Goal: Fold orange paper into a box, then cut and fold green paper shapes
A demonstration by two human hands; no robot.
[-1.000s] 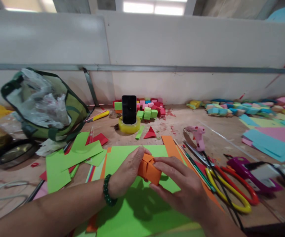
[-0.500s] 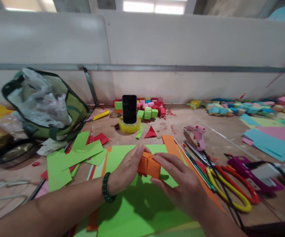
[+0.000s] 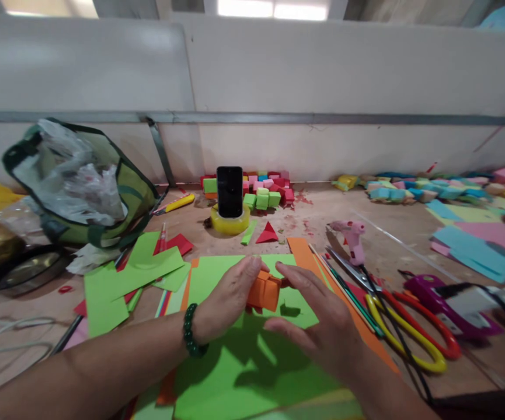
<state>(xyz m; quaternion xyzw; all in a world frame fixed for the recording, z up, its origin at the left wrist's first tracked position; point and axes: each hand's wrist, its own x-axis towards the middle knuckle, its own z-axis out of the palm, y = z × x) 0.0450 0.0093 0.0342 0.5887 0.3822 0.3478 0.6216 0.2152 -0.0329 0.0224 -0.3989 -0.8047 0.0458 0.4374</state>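
An orange folded paper box [image 3: 264, 291] is held above a stack of bright green paper sheets [image 3: 234, 373]. My left hand [image 3: 230, 297], with a green bead bracelet at the wrist, grips the box from its left side; some of its fingers are hidden behind it. To the right, my right hand [image 3: 317, 315] stands open, thumb and fingers spread, with a gap between it and the box. Shadows of the hands fall on the green sheet. Orange paper sheets [image 3: 302, 256] stick out from under the green ones.
Right of the stack lie scissors [image 3: 410, 332], a pink glue gun [image 3: 352, 236] and a purple device with a cable [image 3: 445, 309]. A phone [image 3: 229, 192] stands in a tape roll [image 3: 230, 221] before small paper cubes [image 3: 261, 198]. Green strips [image 3: 142, 271] and a bag [image 3: 86, 186] are left.
My right hand has let go of the orange paper box and opened, its fingers drawing away to the right. The box, slightly turned, stays with my left hand.
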